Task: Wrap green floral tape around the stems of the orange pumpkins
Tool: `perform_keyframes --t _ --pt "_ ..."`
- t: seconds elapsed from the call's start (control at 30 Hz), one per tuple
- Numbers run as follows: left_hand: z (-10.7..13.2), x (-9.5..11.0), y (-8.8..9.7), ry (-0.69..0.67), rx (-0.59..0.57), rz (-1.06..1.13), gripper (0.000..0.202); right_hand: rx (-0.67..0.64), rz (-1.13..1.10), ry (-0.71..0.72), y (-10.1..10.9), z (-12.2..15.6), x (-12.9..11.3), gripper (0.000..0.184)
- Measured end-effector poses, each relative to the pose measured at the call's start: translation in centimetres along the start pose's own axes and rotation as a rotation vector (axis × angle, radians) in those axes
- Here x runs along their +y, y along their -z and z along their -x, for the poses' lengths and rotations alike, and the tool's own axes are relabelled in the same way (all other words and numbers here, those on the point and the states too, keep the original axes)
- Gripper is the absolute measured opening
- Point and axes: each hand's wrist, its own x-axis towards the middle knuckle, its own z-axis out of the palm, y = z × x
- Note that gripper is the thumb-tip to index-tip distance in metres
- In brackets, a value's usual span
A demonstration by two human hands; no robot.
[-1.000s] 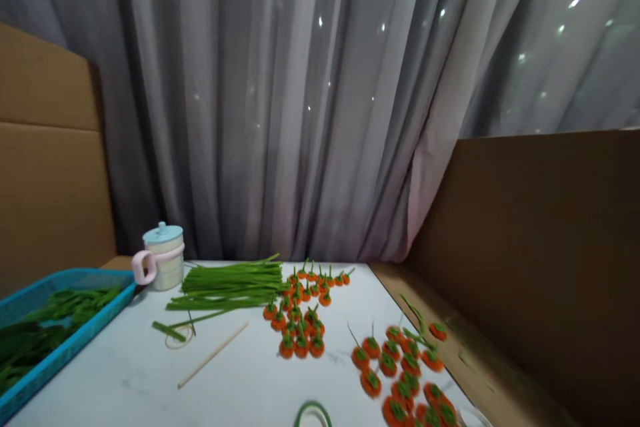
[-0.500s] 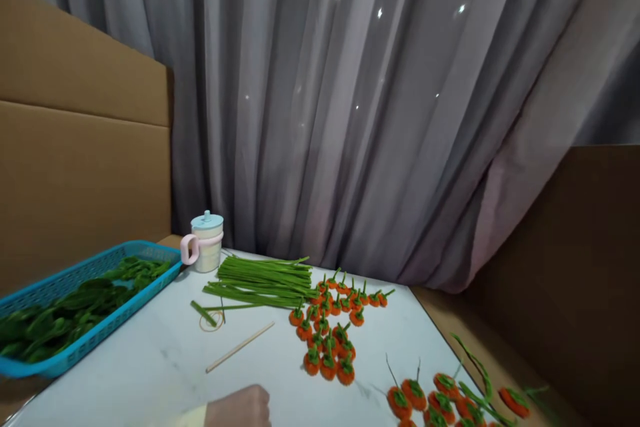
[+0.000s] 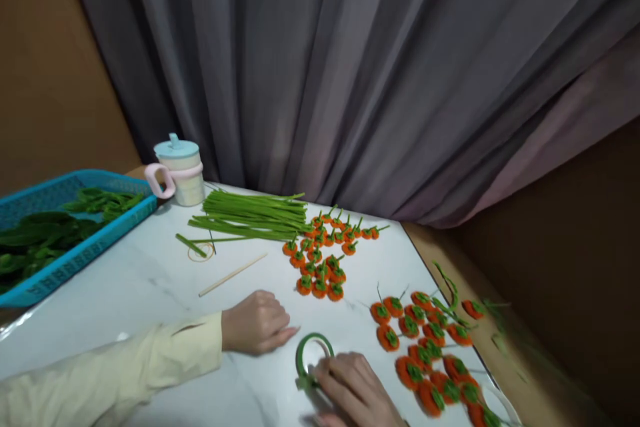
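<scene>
My left hand rests on the white table, its fingers curled in and the thumb pointing right, with nothing visible in it. At the lower middle, my right hand has its fingertips over the right rim of a roll of green tape, a short tape end sticking out at its lower left. To the right lie several orange fuzzy persimmons with green tops, some on thin wires. Farther back sits another group of smaller orange persimmons with green stems.
A thin wooden stick lies beyond my left hand. Behind it are a bundle of green fuzzy stems and a rubber band. At the left are a lidded cup and a blue basket of green leaves. A grey curtain hangs behind.
The view has tilted down, so things sit higher in the picture. More of my left arm shows, and my right hand and the tape roll have come into view.
</scene>
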Motion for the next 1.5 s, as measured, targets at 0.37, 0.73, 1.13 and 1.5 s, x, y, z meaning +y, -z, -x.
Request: perform_keyframes --t 0.37,0.73,1.13,1.5 --pt "-0.5 -0.9 -0.6 0.461 -0.093 0.128 0.035 -0.09 -0.115 -0.104 -1.1 0.1 0.3 0.048" --pt "-0.7 -1.4 -1.2 0.524 -0.03 0.231 0.04 -0.041 -0.268 -0.316 -1.0 -0.2 0.1 0.015" --pt "-1.0 -2.7 -3.0 0.509 -0.126 0.295 0.033 -0.088 -0.6 -0.464 -0.4 0.2 0.3 0.019" --pt "-0.8 -2.4 -2.5 0.53 -0.014 0.495 0.024 -0.523 -0.538 -0.142 2.2 -2.5 0.7 0.032"
